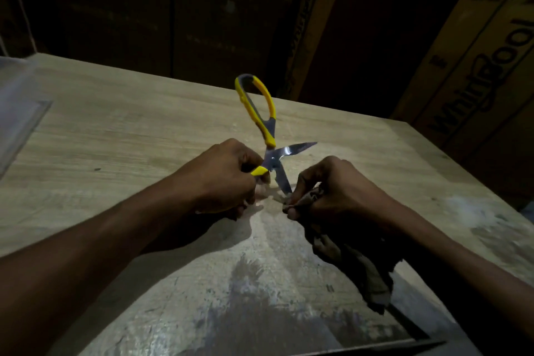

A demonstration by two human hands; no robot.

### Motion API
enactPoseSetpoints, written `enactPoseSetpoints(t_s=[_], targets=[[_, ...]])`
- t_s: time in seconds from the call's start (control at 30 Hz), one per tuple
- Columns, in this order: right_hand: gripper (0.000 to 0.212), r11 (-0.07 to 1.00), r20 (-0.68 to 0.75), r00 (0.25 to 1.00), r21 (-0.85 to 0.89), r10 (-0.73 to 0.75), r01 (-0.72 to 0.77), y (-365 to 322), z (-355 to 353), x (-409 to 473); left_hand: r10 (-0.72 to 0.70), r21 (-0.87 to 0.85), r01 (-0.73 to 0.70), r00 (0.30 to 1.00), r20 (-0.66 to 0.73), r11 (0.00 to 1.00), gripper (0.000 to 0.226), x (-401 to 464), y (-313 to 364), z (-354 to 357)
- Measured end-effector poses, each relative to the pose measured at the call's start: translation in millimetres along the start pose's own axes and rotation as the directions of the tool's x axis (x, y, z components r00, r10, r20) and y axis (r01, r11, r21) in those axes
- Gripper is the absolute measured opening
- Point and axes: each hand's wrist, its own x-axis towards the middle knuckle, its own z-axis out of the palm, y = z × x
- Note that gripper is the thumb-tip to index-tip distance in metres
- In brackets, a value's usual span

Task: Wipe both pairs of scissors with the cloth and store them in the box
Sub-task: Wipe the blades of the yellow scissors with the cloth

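Observation:
A pair of scissors (267, 124) with yellow and grey handles is held spread wide above the middle of the wooden table (115, 130). My left hand (228, 179) grips the lower handle; the other handle sticks up and away. My right hand (332, 188) pinches a dark cloth (367, 272) around the tip of the lower blade, and the rest of the cloth hangs under my wrist. The upper blade points right, bare and shiny. No second pair of scissors is in view.
A clear plastic box or lid (20, 113) lies at the table's left edge. Large cardboard cartons (485, 72) stand behind the table on the right. A dark slat (410, 326) lies at the near right corner. The room is dim.

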Motion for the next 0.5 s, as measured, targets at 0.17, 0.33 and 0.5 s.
enactPoseSetpoints(t_s=[0.17,0.33,0.5], targets=[[0.013,0.958,-0.345,0.932,0.212,-0.111,0.192,-15.4,-3.5,6.3,-0.001,0.014,0.001,1.0,0.018,1.0,0.012,0.7,1.0,-0.7],[0.023,0.961,-0.396,0.896,0.098,-0.2,0.258,-14.1,24.7,18.1,-0.004,0.021,0.003,0.999,0.041,1.0,0.011,-0.5,-2.3,-3.9],[0.019,0.992,-0.105,0.989,-0.046,0.108,-0.114,-0.6,3.7,2.1,-0.028,0.018,0.028,1.0,0.007,0.999,0.014,-1.9,0.4,0.4]])
